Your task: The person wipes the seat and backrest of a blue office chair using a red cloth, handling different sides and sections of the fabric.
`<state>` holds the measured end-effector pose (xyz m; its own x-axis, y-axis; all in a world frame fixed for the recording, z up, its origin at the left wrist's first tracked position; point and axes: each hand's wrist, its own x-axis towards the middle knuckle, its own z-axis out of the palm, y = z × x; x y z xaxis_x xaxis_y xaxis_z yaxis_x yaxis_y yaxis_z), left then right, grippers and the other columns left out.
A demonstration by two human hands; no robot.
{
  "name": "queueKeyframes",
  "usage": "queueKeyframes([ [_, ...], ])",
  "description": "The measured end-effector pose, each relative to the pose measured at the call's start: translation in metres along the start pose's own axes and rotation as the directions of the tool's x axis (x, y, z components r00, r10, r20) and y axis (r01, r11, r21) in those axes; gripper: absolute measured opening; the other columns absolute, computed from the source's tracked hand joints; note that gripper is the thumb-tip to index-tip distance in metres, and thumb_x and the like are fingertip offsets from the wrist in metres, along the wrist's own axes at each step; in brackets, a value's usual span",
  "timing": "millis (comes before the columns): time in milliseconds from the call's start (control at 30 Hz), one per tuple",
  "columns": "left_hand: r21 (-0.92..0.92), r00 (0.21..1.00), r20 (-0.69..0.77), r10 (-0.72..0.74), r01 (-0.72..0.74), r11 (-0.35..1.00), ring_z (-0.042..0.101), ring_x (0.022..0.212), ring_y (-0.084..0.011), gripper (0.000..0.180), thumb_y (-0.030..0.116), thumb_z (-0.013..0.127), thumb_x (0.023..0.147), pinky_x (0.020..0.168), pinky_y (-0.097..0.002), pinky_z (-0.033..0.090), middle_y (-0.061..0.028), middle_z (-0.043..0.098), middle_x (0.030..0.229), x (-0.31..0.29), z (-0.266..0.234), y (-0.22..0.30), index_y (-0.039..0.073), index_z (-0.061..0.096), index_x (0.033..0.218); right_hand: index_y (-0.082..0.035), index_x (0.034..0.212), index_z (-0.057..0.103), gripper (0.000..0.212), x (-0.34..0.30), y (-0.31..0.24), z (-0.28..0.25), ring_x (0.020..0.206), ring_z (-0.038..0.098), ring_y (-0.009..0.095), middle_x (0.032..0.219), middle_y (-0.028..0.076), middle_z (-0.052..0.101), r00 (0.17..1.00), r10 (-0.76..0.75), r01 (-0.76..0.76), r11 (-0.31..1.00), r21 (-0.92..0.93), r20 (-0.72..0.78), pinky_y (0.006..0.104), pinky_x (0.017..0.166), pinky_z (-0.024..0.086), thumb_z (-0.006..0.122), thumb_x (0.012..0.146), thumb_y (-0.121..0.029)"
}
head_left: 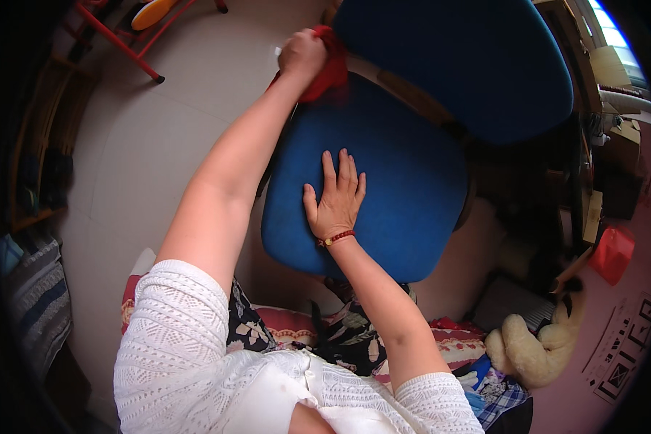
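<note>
A blue office chair stands in front of me, its padded seat below and its wide backrest beyond. My left hand is stretched out to the seat's far left corner, its fingers closed around a red cloth. Part of the cloth hangs beside the hand against the seat edge, slightly blurred. On the middle of the seat my right hand lies flat, palm down, fingers spread, with a beaded red bracelet at its wrist.
A red metal frame stands on the pale tiled floor at far left, near a wooden rack. Striped grey fabric hangs at the left. A cream plush toy and a red bag are on the right.
</note>
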<state>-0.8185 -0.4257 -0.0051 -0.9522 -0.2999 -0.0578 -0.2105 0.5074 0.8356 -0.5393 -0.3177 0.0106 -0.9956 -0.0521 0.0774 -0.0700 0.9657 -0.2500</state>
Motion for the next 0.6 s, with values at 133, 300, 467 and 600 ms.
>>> queueKeyframes([
  [133,-0.776,0.978,-0.047,-0.204,0.092,0.624,0.068,0.096,-0.0275,0.033,0.027,0.058,0.084,0.086,-0.0376,0.052,-0.015,0.072,0.09,0.045,-0.008,-0.018,0.004,0.07,0.103,-0.016,0.149,0.033,0.07,0.003,-0.008,0.001,0.145,0.022,0.032,0.156,0.015,0.026,1.0,-0.028,0.028,0.999,0.032,-0.004,0.0551,0.116,0.011,0.056,0.088,-0.04],
  [300,-0.894,0.776,0.437,0.456,0.432,0.12,0.066,0.089,-0.019,0.038,0.036,0.047,0.097,0.083,-0.0326,0.052,-0.0052,0.069,0.1,0.024,0.004,0.01,0.007,0.063,0.114,-0.017,0.15,0.033,0.07,0.001,0.0,0.001,0.145,0.022,0.032,0.156,0.015,0.026,1.0,0.004,-0.004,0.999,0.034,0.003,0.0554,0.116,0.011,0.056,0.087,-0.04],
  [467,-0.893,0.758,0.418,0.5,0.243,0.379,0.064,0.103,-0.0213,0.036,0.017,0.057,0.09,0.096,-0.033,0.047,-0.005,0.068,0.109,0.029,-0.021,0.007,0.006,0.058,0.124,-0.016,0.149,0.033,0.071,0.001,-0.005,-0.001,0.145,0.022,0.032,0.156,0.016,0.026,1.0,-0.011,0.01,0.999,0.046,0.005,0.0558,0.115,0.012,0.057,0.087,-0.04],
  [600,-0.758,0.851,0.283,0.442,-0.084,0.647,0.065,0.098,-0.021,0.031,0.022,0.062,0.086,0.089,-0.035,0.05,-0.0082,0.07,0.097,0.047,-0.016,-0.012,0.004,0.066,0.111,-0.016,0.149,0.034,0.072,0.003,-0.011,0.0,0.145,0.022,0.033,0.156,0.016,0.026,0.999,-0.047,0.048,0.998,0.049,-0.019,0.0556,0.115,0.011,0.057,0.086,-0.04],
])
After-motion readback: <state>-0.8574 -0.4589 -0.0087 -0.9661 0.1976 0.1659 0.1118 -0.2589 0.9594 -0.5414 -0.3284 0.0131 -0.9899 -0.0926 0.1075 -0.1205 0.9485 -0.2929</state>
